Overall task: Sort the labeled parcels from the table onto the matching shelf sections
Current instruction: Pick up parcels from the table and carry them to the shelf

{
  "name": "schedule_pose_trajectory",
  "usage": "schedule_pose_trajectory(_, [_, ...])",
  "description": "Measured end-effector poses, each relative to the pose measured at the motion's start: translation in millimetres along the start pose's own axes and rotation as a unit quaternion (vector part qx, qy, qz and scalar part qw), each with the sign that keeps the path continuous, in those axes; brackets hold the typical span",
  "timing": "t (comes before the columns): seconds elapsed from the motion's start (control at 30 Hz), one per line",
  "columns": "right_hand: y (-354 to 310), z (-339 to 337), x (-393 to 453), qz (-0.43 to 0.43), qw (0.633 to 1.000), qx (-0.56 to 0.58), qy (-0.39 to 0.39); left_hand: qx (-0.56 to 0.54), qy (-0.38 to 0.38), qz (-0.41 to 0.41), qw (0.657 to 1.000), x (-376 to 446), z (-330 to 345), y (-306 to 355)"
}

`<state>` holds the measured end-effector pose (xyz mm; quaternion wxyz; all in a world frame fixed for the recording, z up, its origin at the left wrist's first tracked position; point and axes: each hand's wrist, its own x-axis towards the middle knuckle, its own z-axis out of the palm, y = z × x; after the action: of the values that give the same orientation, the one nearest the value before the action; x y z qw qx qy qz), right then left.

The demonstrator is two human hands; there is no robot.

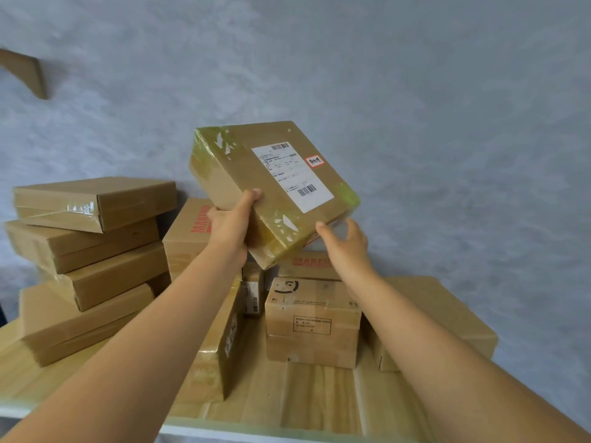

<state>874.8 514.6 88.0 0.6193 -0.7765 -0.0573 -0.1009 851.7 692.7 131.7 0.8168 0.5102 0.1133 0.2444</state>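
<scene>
A flat brown parcel (256, 174) wrapped in clear tape is held up above the table, tilted, with a white shipping label and a small red-edged sticker on its top face. My left hand (228, 225) grips its near left edge, thumb on top and fingers underneath. My right hand (343, 241) is at the parcel's lower right corner, thumb against the taped edge and fingers spread and blurred below it. Other parcels lie on the wooden table (307, 398) below.
A stack of several flat boxes (92, 238) stands at the left. Boxes with red print (188, 231) sit behind my hands, a small printed box (311, 321) in the middle, another box (447, 314) at the right. Grey wall behind; a wooden bracket (25, 71) is at upper left.
</scene>
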Motion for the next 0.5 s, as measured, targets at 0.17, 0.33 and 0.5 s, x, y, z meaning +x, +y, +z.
schedule_pose_trajectory(0.17, [-10,-9,9,0.16,0.939,0.272,-0.136,-0.015,-0.119,-0.038,0.992,-2,-18,2])
schedule_pose_trajectory(0.33, [-13,-25,20,0.136,0.922,0.361,-0.041,0.022,-0.19,-0.024,0.981,-1,-39,13])
schedule_pose_trajectory(0.5, [-7,-47,22,0.123,0.949,0.283,-0.056,0.033,-0.229,-0.042,0.972,4,-67,27])
